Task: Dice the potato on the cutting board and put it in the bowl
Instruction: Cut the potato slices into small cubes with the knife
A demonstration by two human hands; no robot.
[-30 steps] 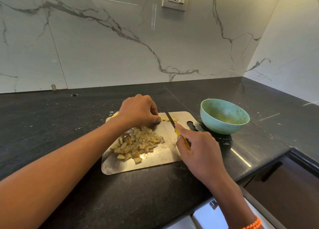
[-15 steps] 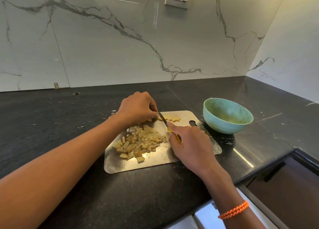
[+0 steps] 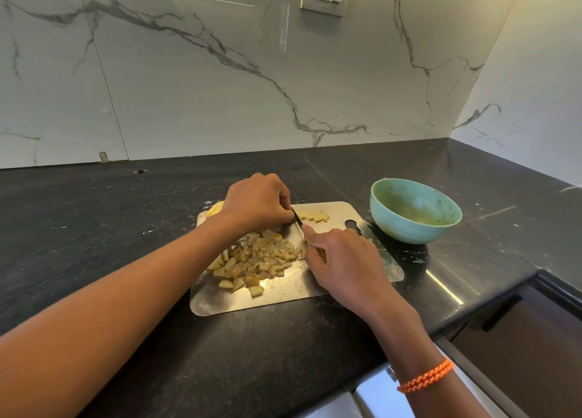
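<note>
Fingers of the right hand (image 3: 343,265) curl round the knife (image 3: 296,218); left hand (image 3: 256,202), curled, pins potato (image 3: 312,217) on the cutting board (image 3: 283,298).

Knife (image 3: 297,218) handle concealed within right hand (image 3: 345,262); blade partly behind left hand (image 3: 256,202), which covers the potato piece (image 3: 215,209) at the cutting board (image 3: 283,295) far-left corner
</note>
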